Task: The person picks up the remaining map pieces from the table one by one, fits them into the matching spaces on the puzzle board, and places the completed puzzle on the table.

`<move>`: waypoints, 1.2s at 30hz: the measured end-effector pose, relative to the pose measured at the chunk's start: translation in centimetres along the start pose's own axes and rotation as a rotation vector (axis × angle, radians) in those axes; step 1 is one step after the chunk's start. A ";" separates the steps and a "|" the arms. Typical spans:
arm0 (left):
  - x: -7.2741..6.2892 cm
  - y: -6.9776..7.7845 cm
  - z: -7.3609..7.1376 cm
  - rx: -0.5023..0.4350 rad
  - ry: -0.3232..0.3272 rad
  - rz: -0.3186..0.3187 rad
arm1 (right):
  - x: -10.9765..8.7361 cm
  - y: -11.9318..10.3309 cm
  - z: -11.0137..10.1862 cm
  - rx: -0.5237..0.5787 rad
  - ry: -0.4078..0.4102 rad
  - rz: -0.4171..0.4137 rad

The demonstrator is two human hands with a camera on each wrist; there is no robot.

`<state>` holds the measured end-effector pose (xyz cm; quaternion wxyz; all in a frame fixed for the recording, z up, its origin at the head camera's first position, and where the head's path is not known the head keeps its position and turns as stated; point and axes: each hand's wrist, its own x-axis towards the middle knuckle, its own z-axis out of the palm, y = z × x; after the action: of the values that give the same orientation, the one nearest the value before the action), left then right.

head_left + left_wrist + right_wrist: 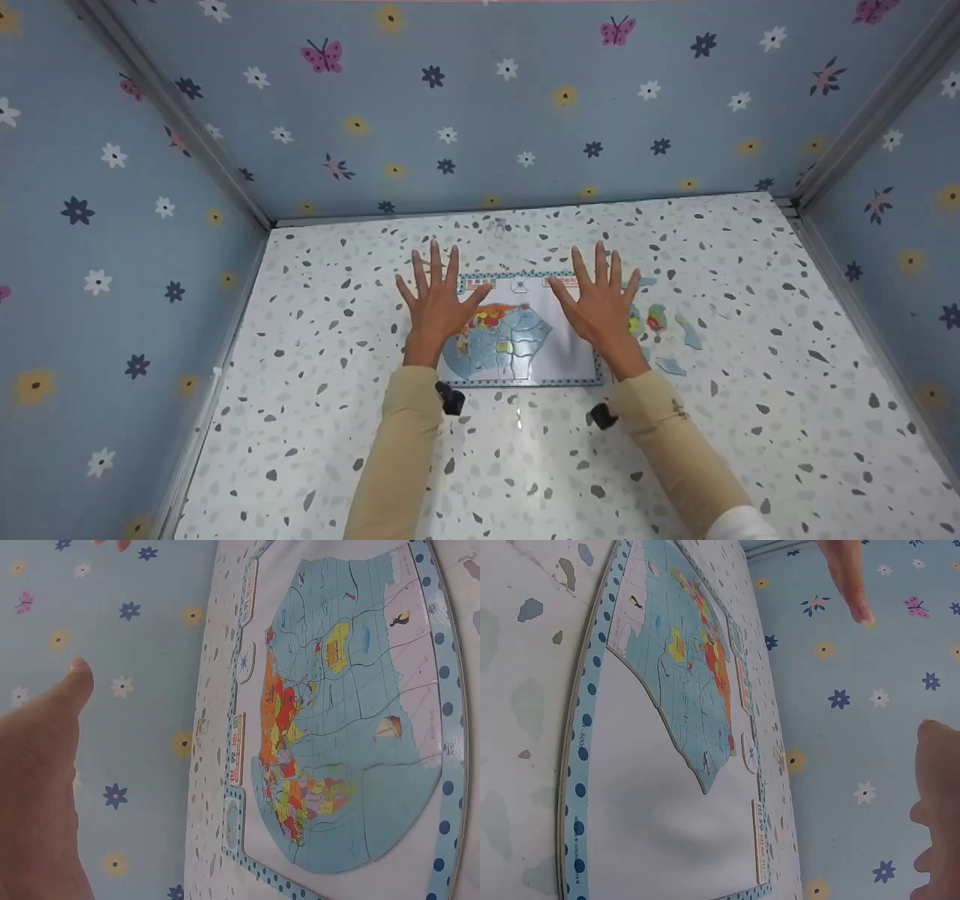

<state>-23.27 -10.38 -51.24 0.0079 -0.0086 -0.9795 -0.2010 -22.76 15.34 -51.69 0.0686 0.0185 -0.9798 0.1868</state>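
A world map jigsaw puzzle board (pixel 566 364) with a blue dotted border lies on the speckled table. Fitted map pieces (pixel 367 712) fill its left part, while bare white backing shows on the right. My left hand (pixel 441 307) is spread flat above the board's left edge, holding nothing. Over the right side, my right hand (pixel 601 311) has its fingers fanned out and holds nothing. In the right wrist view, the joined pieces (pixel 679 652) end in a jagged edge beside the white backing.
Several loose puzzle pieces lie right of the board, among them a blue one (pixel 688 332), a red and green one (pixel 656 317) and a pale blue one (pixel 671 367). Blue flowered panels (pixel 480 97) wall the table at the back and sides.
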 end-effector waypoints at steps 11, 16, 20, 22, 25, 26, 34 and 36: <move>-1.3 -2.3 -0.2 -0.055 -0.213 -0.029 | -0.7 1.3 0.1 0.145 -0.034 0.016; -2.0 -3.6 -0.1 -0.103 -0.360 -0.084 | -1.1 2.4 -0.3 0.243 0.026 -0.010; -2.5 -4.5 0.0 -0.107 -0.452 -0.119 | -1.5 3.5 -0.7 0.335 0.055 -0.042; -2.9 -4.9 0.1 -0.097 -0.488 -0.133 | -1.6 4.1 -0.9 0.387 0.052 -0.044; -3.5 -5.5 0.2 -0.102 -0.545 -0.151 | -2.0 5.1 -1.1 0.435 0.046 -0.029; -3.7 -5.6 0.2 -0.107 -0.565 -0.154 | -2.1 5.4 -1.2 0.450 0.046 -0.027; -4.6 -6.5 0.6 -0.073 -0.633 -0.151 | -3.5 7.9 -1.3 0.522 0.045 -0.022; -4.6 -6.6 0.7 -0.065 -0.632 -0.150 | -3.8 8.4 -1.3 0.523 0.040 -0.016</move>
<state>-18.77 -16.19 -54.59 -0.3117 0.0013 -0.9245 -0.2194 -19.32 23.65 -54.13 0.0825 0.0397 -0.8964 0.4336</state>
